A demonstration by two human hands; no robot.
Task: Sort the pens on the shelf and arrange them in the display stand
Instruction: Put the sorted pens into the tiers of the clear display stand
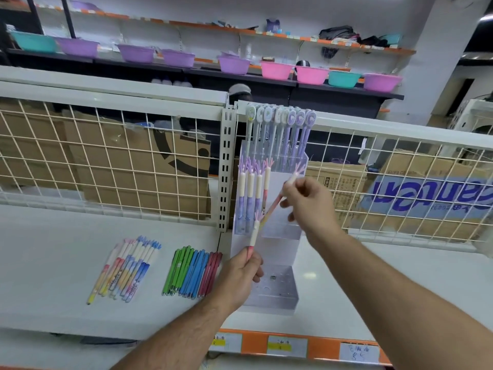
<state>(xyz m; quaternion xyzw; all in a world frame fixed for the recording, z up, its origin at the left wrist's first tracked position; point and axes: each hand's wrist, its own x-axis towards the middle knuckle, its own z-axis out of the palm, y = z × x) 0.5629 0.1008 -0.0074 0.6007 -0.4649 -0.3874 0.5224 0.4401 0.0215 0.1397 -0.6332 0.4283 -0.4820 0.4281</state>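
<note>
Left hand (240, 272) gripping pink pen (253, 235) upright before display stand (277, 244); right hand (306, 204), farther, pinching second pink pen (272, 209), tilted; pastel pens (128, 265), green-blue-red pens (192, 273) lying left on shelf (53, 263).

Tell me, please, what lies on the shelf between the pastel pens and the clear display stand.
A row of green, blue and red pens lies there, side by side on the shelf; the head view shows it.
</note>
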